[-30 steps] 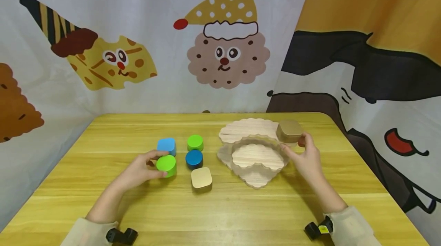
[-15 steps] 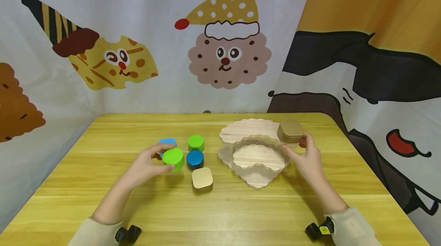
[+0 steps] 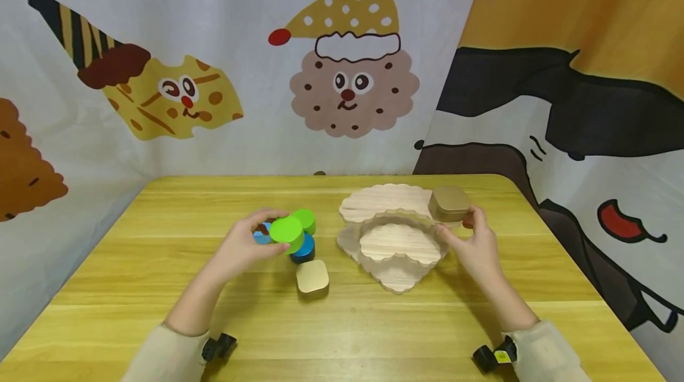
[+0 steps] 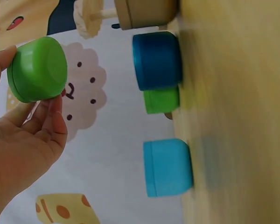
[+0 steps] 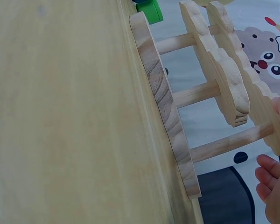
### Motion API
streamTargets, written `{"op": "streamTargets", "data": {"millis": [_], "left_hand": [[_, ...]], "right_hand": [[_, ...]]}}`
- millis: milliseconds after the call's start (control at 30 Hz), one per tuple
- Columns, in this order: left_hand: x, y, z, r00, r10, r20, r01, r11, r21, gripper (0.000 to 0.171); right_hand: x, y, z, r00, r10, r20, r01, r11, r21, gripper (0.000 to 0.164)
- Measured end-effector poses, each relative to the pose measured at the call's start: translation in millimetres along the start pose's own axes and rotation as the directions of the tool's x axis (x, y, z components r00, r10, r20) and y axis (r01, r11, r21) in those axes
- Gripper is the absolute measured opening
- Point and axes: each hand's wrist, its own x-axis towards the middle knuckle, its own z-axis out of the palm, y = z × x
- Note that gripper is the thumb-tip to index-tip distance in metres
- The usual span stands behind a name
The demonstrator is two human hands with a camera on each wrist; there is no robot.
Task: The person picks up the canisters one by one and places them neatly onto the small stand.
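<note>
My left hand (image 3: 240,245) holds a round green lidded tin (image 3: 286,233) between thumb and fingers. In the left wrist view, this green tin (image 4: 39,70) is off the table and tilted. My right hand (image 3: 475,245) pinches the right end of the upper tier of a tiered wooden stand (image 3: 401,242). A gold square tin (image 3: 450,202) sits on that tier, beside my fingers. In the right wrist view, the stand's base (image 5: 163,100) rests on the table, with dowels joining its scalloped tiers (image 5: 254,93); part of my right hand (image 5: 275,186) shows at the edge.
Left of the stand are a second green tin (image 3: 305,220), a dark blue tin (image 3: 304,249) and a pale gold square tin (image 3: 312,277). A light blue tin (image 3: 261,234) is partly hidden behind my left hand. A patterned curtain (image 3: 214,25) hangs behind the table (image 3: 342,328).
My left hand has lifted the green tin and carried it rightward and away from me, over the other tins. My right hand and the stand have stayed in place.
</note>
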Motion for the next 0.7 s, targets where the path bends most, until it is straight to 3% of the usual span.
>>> {"op": "streamTargets", "data": {"millis": [233,433,567,700], "left_hand": [[9.4,16.6,4.6,1.000,0.012,0.002,-0.012,1.000,-0.019,0.055],[22.0,31.8,11.7,0.997,0.076,-0.016,-0.076,0.997,-0.020,0.054],[30.5,41.6,19.4,0.993,0.116,-0.014,-0.116,0.991,-0.067,0.054],[38.7,53.9,30.1,0.994,0.111,-0.010,-0.112,0.988,-0.104,0.054]], "right_hand": [[0,0,0,1.000,-0.005,0.000,0.005,1.000,0.004,0.069],[0,0,0,1.000,-0.011,-0.008,0.011,1.000,-0.001,0.068],[0,0,0,1.000,-0.005,-0.006,0.005,1.000,0.000,0.068],[-1,-1,0,1.000,-0.001,-0.003,0.001,1.000,0.001,0.069]]}}
